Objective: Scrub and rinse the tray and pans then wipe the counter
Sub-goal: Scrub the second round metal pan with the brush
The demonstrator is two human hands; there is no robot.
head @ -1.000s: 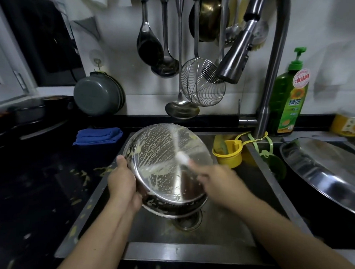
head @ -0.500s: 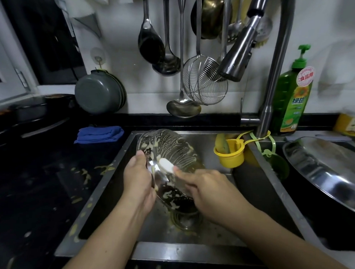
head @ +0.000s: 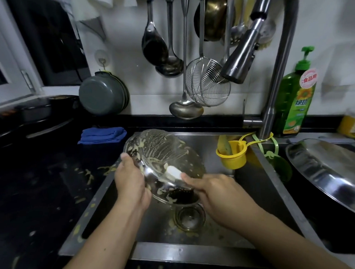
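Sink basin, steel, set into a dark worktop; open room lies between its near rim and the drain. Both forearms cross the near rim. Left hand grips the left edge of a round steel pan, fingers curled under, thumb on the rim; the pan is tilted above the drain, streaked with pale residue. Right hand holds a white scrubber against the pan's inner face. A yellow cup hangs at the basin's far right corner. A steel tray rests tilted in the right-hand basin. Beyond: blue cloth, faucet, green soap bottle, hanging utensils.
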